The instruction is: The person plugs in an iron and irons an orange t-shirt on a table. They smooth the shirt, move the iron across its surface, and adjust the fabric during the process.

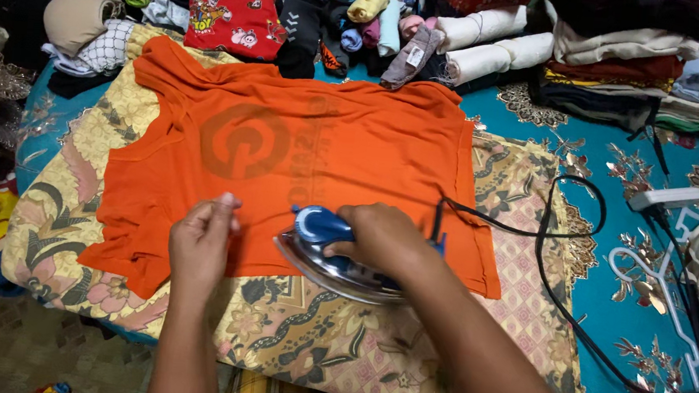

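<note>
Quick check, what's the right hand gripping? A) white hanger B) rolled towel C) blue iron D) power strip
C: the right hand is closed over the handle of the blue iron, which sits on the orange shirt; the left hand presses the fabric beside it.

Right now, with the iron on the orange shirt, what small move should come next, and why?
Probably slide the iron away from the body, up the shirt. The right hand grips it at the near hem, the left hand pins the cloth, and the shirt beyond looks creased.
</note>
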